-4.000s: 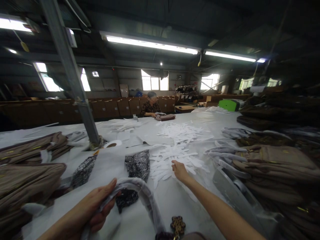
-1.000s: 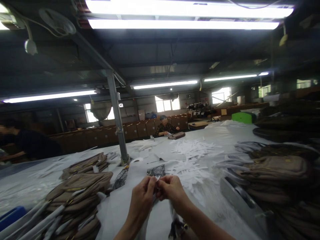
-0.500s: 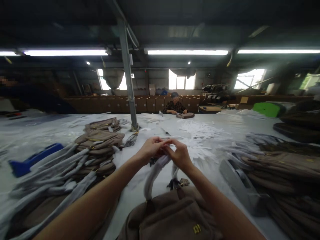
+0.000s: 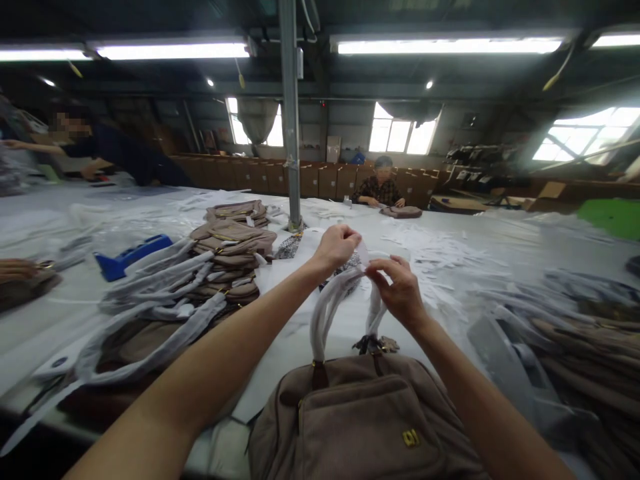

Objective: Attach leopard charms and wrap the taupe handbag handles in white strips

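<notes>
A taupe handbag (image 4: 370, 420) with a gold emblem stands in front of me, its handles (image 4: 325, 313) covered in white wrapping. My left hand (image 4: 340, 245) is closed above the top of the handles, pinching a thin white strip (image 4: 363, 255). Lower and to the right, my right hand (image 4: 399, 285) has thumb and forefinger pinched at the wrapped handle top, where the strip meets it. Dark ties and a patterned tag (image 4: 387, 345) hang by the base of the rear handle.
Taupe bags (image 4: 235, 243) are piled left, beside a blue tape dispenser (image 4: 133, 257). A grey dispenser (image 4: 515, 360) and more bags (image 4: 590, 360) lie right. Loose white strips (image 4: 440, 257) cover the table beyond. A metal post (image 4: 290, 120) rises ahead; co-workers (image 4: 383, 190) sit around.
My hands were together at the handle top; now they are apart, the left raised up and away with the strip stretched between them. The view has turned left and tilted down.
</notes>
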The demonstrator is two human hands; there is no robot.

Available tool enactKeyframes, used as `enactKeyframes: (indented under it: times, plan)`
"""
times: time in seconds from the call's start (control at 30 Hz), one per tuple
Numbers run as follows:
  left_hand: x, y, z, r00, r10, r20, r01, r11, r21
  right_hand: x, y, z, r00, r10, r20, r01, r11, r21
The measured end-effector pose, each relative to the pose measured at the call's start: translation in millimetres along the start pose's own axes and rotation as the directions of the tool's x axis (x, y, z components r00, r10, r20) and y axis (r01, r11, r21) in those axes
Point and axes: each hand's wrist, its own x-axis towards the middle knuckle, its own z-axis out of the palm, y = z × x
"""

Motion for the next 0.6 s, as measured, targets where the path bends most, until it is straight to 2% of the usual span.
enactKeyframes:
  times: [0.13,0.23,0.3,0.47,0.53,0.6]
  plan:
    - [-3,11,-2,0.984,0.013,0.179,-0.003,0.999,-0.053,7,5,1,0.996,0.006,0.090,-0.014,0.996,0.091]
    - [-5,13,-3,0.977,-0.002,0.215,0.021,0.996,-0.085,7,6,6,0.984,-0.031,0.176,0.006,0.990,0.143]
    - [-3,10,-3,0.985,-0.028,0.170,0.046,0.993,-0.105,5,4,9,0.984,-0.015,0.176,-0.014,0.986,0.164]
    - [16,-9,-2,0.989,-0.133,-0.072,0.121,0.981,-0.150,-4,-2,19,0.983,-0.017,0.182,0.001,0.996,0.089]
    - [18,-19,-6,0.981,-0.160,-0.107,0.143,0.978,-0.149,-15,3,20,0.976,0.013,0.217,-0.015,1.000,0.011]
    - [8,-30,-17,0.980,-0.180,-0.087,0.169,0.977,-0.128,-38,13,14,0.958,0.111,0.266,-0.094,0.993,-0.074]
